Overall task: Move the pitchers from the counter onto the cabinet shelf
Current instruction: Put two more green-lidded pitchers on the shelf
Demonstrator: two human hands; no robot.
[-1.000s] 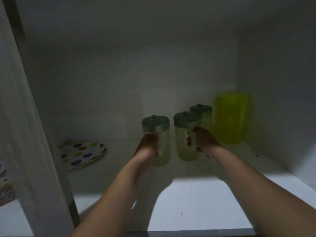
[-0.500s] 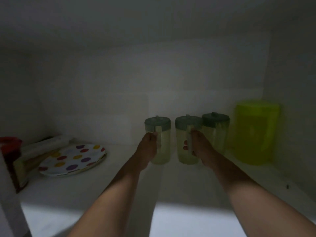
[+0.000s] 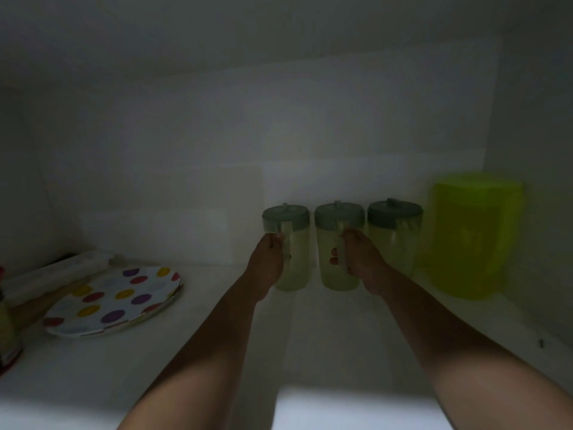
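L hand wrapped on handle of left pitcher, R hand wrapped on handle of middle pitcher, fingers curled round the grip strap, both clamped. Both pitchers upright, long axis vertical, handles facing out toward the arms, bodies directly beyond the knuckles. Look seated or nearly so on cabinet shelf close to back wall; contact of bases w/ shelf too dim to confirm. Third pitcher same type, green lid, just beside R-hand one on its right, narrow gap or touching, can't tell. Yellow-green container next along, near right side wall.

Next move prob: let go + pull straight back along forearms. Turns on handles pointing at the hands, so clean exit w/o twisting. Watch R knuckles vs third pitcher, tightest spot. L side open: polka-dot plate well apart to the left, pale rolled item behind it, red-capped thing at far left edge, unclear what. Nothing btwn arms and shelf front. Counter not in view, so remaining count unknown
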